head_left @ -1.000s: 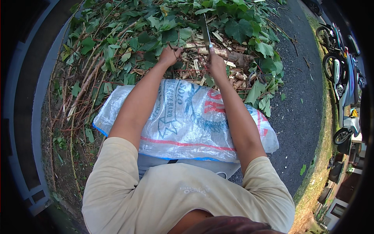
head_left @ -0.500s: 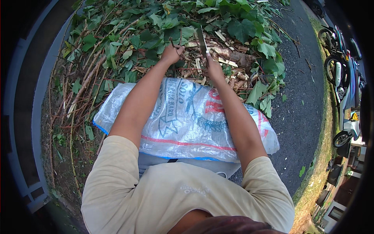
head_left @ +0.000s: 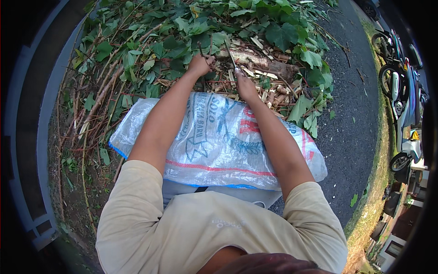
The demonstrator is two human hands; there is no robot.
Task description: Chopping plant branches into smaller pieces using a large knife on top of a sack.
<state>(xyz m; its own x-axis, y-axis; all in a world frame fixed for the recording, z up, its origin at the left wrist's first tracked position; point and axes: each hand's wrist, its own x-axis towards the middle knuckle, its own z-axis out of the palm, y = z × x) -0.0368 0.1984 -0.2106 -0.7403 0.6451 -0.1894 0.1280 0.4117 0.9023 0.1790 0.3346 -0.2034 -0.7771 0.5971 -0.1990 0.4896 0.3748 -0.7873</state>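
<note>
My right hand is closed round the handle of a long-bladed knife, whose blade points up and away, tilted to the left. My left hand grips a thin brown twig, held just left of the blade. A thick piece of log lies beyond the hands, with pale split wood chips and short cut pieces scattered around it. Over my lap is spread a white woven sack with printed patterns and a blue edge.
Large green leaves pile up at the far side. Long thin branches lie heaped on the left. Dark asphalt runs along the right, with parked motorcycles beyond a grass strip.
My right hand has moved slightly nearer and left, and the knife blade has swung left, closer to my left hand. My left hand stays in nearly the same place.
</note>
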